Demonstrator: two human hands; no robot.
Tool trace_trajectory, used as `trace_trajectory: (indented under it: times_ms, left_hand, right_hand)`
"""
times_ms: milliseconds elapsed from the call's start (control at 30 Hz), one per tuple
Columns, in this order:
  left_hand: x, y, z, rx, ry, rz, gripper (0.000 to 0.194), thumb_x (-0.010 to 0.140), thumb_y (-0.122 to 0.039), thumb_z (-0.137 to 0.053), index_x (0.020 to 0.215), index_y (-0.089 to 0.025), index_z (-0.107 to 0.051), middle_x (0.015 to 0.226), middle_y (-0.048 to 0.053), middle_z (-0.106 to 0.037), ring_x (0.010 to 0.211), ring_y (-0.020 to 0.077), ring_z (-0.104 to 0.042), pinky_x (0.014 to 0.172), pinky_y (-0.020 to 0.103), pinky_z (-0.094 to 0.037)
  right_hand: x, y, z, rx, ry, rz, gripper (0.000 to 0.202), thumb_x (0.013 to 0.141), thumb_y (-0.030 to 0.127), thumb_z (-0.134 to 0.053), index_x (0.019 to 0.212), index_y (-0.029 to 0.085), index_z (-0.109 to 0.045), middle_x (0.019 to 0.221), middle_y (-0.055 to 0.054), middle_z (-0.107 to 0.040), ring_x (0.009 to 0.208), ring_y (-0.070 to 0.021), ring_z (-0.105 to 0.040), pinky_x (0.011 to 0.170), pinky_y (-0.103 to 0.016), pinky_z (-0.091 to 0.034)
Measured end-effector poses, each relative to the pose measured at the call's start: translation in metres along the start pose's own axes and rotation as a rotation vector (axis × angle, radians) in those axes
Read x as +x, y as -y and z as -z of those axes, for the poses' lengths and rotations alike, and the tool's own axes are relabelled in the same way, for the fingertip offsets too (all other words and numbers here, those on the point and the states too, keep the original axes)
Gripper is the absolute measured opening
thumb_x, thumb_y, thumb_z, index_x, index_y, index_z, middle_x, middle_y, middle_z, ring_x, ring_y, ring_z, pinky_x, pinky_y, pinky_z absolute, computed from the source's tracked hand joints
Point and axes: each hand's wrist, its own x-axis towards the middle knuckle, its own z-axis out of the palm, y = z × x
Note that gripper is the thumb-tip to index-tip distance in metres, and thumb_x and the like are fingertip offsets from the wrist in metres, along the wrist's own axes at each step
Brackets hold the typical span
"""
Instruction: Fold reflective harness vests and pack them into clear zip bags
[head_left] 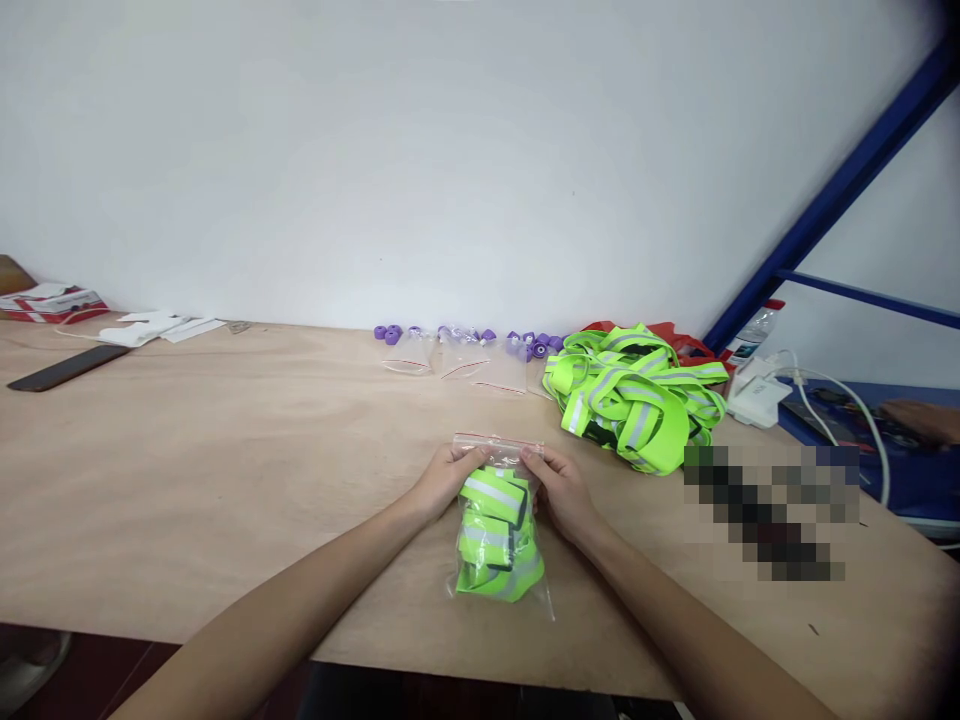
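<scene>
A clear zip-lock bag [501, 520] hangs between my two hands above the front part of the table. Inside it lie folded neon-green reflective straps [491, 540] with silver stripes and dark buckles. My left hand [450, 478] pinches the upper left of the bag, just under its red-lined top edge. On the other side, my right hand [559, 490] grips the upper right corner with thumb and fingers. Whether the bag's mouth is sealed, I cannot tell.
A heap of neon-green reflective straps [637, 400] sits at back right on the wooden table [225, 480]. Several small clear bags [409, 352] and purple round pieces [540, 347] line the wall. A dark flat blade-like strip [67, 368] lies left; a white power strip [757, 392] stands right.
</scene>
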Motion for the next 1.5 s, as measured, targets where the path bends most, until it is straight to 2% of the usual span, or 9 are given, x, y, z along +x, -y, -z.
trace_trajectory:
  times_ms: [167, 233, 400, 533, 900, 1100, 1333, 1500]
  left_hand:
    - [0.0, 0.001, -0.006, 0.041, -0.141, -0.081, 0.045, 0.07, -0.053, -0.081, 0.084, -0.012, -0.072, 0.08, 0.007, -0.075, 0.07, 0.0202, -0.067, 0.066, 0.029, -0.05]
    - [0.0, 0.0, -0.008, 0.046, -0.162, -0.085, 0.045, 0.068, -0.053, -0.082, 0.081, -0.012, -0.071, 0.078, 0.007, -0.074, 0.069, 0.0202, -0.066, 0.065, 0.029, -0.05]
    - [-0.002, -0.002, -0.013, 0.106, -0.155, -0.11, 0.046, 0.068, -0.054, -0.08, 0.08, -0.011, -0.072, 0.076, 0.007, -0.074, 0.068, 0.0206, -0.066, 0.064, 0.029, -0.051]
    - [-0.002, 0.0, -0.014, 0.144, -0.16, -0.098, 0.044, 0.069, -0.054, -0.079, 0.078, -0.011, -0.073, 0.073, 0.007, -0.074, 0.066, 0.0204, -0.066, 0.062, 0.029, -0.05]
    - [-0.003, -0.001, -0.016, 0.089, -0.156, -0.037, 0.04, 0.065, -0.049, -0.084, 0.075, -0.012, -0.074, 0.075, 0.007, -0.075, 0.066, 0.0197, -0.066, 0.061, 0.027, -0.049]
    - [-0.004, 0.0, -0.016, 0.085, -0.172, -0.039, 0.042, 0.068, -0.052, -0.081, 0.075, -0.012, -0.073, 0.075, 0.007, -0.075, 0.067, 0.0201, -0.067, 0.062, 0.028, -0.05]
    - [-0.004, 0.002, -0.013, 0.078, -0.135, -0.029, 0.043, 0.067, -0.052, -0.083, 0.079, -0.011, -0.075, 0.076, 0.008, -0.075, 0.069, 0.0224, -0.068, 0.063, 0.03, -0.051]
    - [-0.004, 0.002, -0.015, 0.056, -0.145, -0.014, 0.045, 0.063, -0.052, -0.086, 0.077, -0.011, -0.075, 0.075, 0.008, -0.075, 0.065, 0.0195, -0.067, 0.061, 0.027, -0.05]
  right_hand:
    - [-0.001, 0.004, -0.002, -0.028, -0.01, -0.007, 0.038, 0.076, 0.058, -0.073, 0.075, 0.022, -0.06, 0.052, 0.005, -0.053, 0.039, -0.0117, -0.044, 0.036, -0.026, -0.035]
    - [-0.001, 0.005, -0.002, -0.033, -0.005, -0.022, 0.039, 0.075, 0.059, -0.072, 0.075, 0.022, -0.059, 0.051, 0.006, -0.052, 0.038, -0.0114, -0.042, 0.035, -0.025, -0.033]
    - [-0.001, 0.007, -0.005, -0.067, -0.017, 0.002, 0.044, 0.069, 0.061, -0.077, 0.075, 0.02, -0.062, 0.056, 0.005, -0.053, 0.046, -0.0114, -0.043, 0.041, -0.024, -0.033]
    - [-0.004, 0.009, -0.008, -0.058, 0.015, -0.003, 0.044, 0.068, 0.059, -0.078, 0.07, 0.019, -0.06, 0.057, 0.004, -0.052, 0.052, -0.0116, -0.043, 0.048, -0.024, -0.033]
    - [-0.007, 0.011, -0.011, -0.019, 0.05, -0.006, 0.045, 0.069, 0.061, -0.077, 0.069, 0.02, -0.059, 0.055, 0.006, -0.046, 0.05, -0.0099, -0.036, 0.048, -0.024, -0.028]
    - [-0.007, 0.011, -0.011, -0.054, 0.055, 0.019, 0.044, 0.072, 0.06, -0.076, 0.069, 0.019, -0.06, 0.056, 0.006, -0.046, 0.052, -0.0104, -0.036, 0.049, -0.024, -0.029]
    - [-0.007, 0.01, -0.01, -0.057, 0.057, 0.036, 0.043, 0.072, 0.058, -0.077, 0.071, 0.018, -0.061, 0.059, 0.004, -0.05, 0.056, -0.0109, -0.04, 0.051, -0.024, -0.029]
    - [-0.008, 0.01, -0.01, -0.064, 0.057, 0.026, 0.044, 0.071, 0.059, -0.078, 0.07, 0.019, -0.059, 0.057, 0.005, -0.05, 0.055, -0.0109, -0.04, 0.052, -0.024, -0.029]
